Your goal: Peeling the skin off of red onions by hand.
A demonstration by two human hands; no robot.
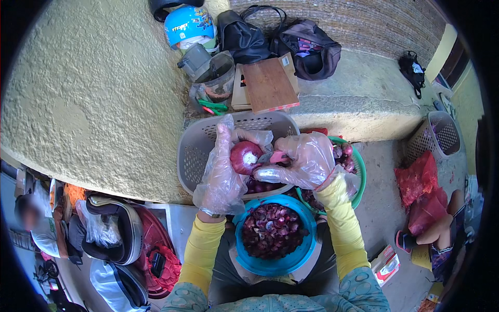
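My left hand [228, 167], in a clear plastic glove, holds a large red onion [245, 157] with its pale cut end facing right. In my right hand [306, 158], also gloved, is a small knife with a red handle [279, 157]; its blade touches the onion near the cut end. Both hands are above a grey perforated plastic basket [188, 156] with red onions [262, 186] at its near side. A blue basin [275, 269] full of onion skins [275, 230] is between my legs. Partly behind my right forearm is a green basket [363, 175] of small red onions [346, 150].
A wooden board [271, 84], bags [317, 50], a blue helmet [190, 26] and plastic containers [218, 78] rest on the concrete ledge ahead. Red mesh sacks [417, 179] and another basket [436, 134] are at right, near a seated person's legs [438, 230]. Another person [29, 212] is far left.
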